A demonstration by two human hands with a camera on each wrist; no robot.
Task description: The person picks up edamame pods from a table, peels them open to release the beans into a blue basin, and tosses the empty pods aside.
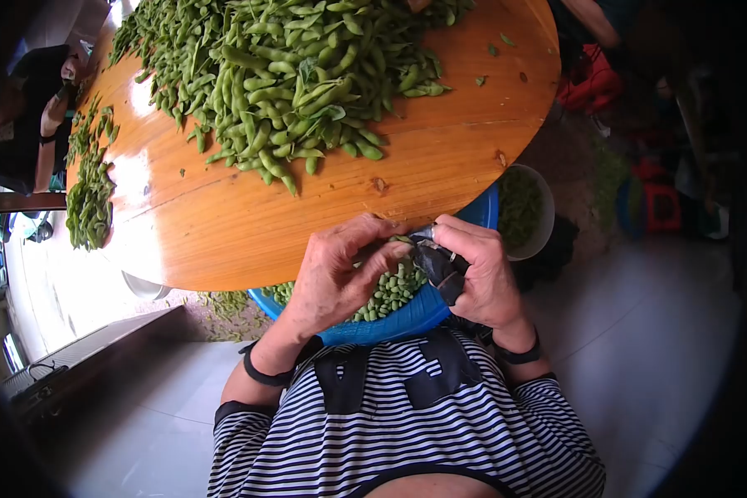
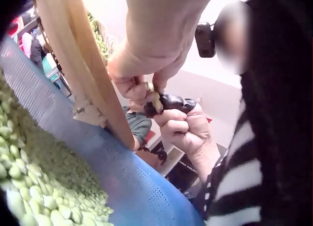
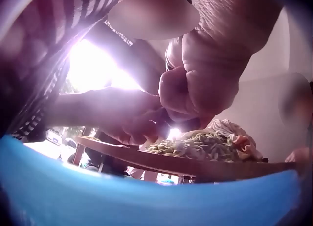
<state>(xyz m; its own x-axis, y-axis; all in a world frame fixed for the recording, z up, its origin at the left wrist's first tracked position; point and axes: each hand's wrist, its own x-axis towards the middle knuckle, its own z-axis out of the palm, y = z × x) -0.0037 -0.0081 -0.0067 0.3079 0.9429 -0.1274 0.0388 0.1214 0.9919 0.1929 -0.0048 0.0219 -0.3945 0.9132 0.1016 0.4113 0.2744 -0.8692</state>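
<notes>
My left hand (image 1: 334,270) pinches a green soybean pod (image 2: 154,95) between thumb and fingers. Close against it, my right hand (image 1: 483,274) has its fingers curled round a shiny black piece (image 2: 172,102); whether this is a tool or a cover on the thumb, I cannot tell. The pod's end meets the black piece. Beneath both hands is a blue perforated basket (image 1: 373,330) with many shelled green soybeans (image 1: 394,292) in it. In the right wrist view, the fingers' work is mostly hidden behind the right hand (image 3: 205,79).
A large heap of soybean pods (image 1: 282,91) covers the far part of the round wooden table (image 1: 307,224). A smaller pile (image 1: 90,203) lies at its left edge. On the right, below the table, stands a pale tub (image 1: 544,212). Other people's arms (image 1: 593,18) show beyond the table.
</notes>
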